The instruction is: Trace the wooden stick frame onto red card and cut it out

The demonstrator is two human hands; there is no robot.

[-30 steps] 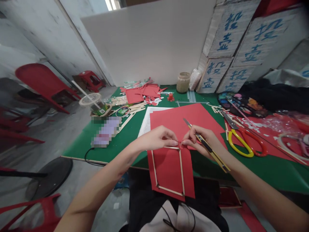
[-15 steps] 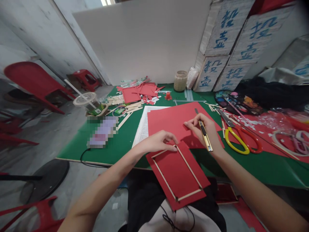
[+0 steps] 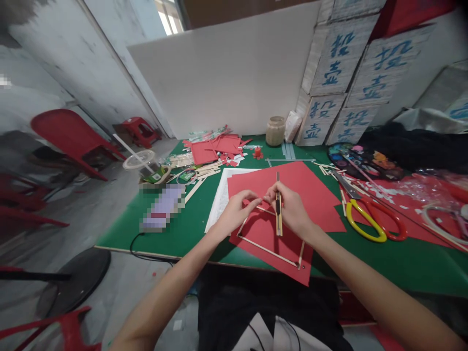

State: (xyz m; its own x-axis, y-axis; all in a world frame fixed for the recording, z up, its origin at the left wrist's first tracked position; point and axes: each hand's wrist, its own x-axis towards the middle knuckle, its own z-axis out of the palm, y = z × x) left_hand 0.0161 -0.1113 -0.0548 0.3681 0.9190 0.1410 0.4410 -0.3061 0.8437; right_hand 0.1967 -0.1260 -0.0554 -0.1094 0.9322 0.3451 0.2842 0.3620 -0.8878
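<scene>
From the head view, a red card (image 3: pixel 272 241) with a thin stick frame (image 3: pixel 268 251) glued on it lay at the near edge of the green tabletop (image 3: pixel 383 258), partly over a larger red sheet (image 3: pixel 310 195). The left hand (image 3: pixel 236 214) pinched the frame's far corner, its grip closed on stick and card. The right hand (image 3: pixel 290 207) met it there, clenched around a knife (image 3: pixel 278 209) held upright against the palm. The card looked light and floppy, the sticks thin and likely to snap or come unglued, so it seemed best held by its edges near the corners. Farther back, a lidded plastic cup (image 3: pixel 141 163) held a straw, and a jar (image 3: pixel 275 130) stood by the white board; its contents could not be made out
</scene>
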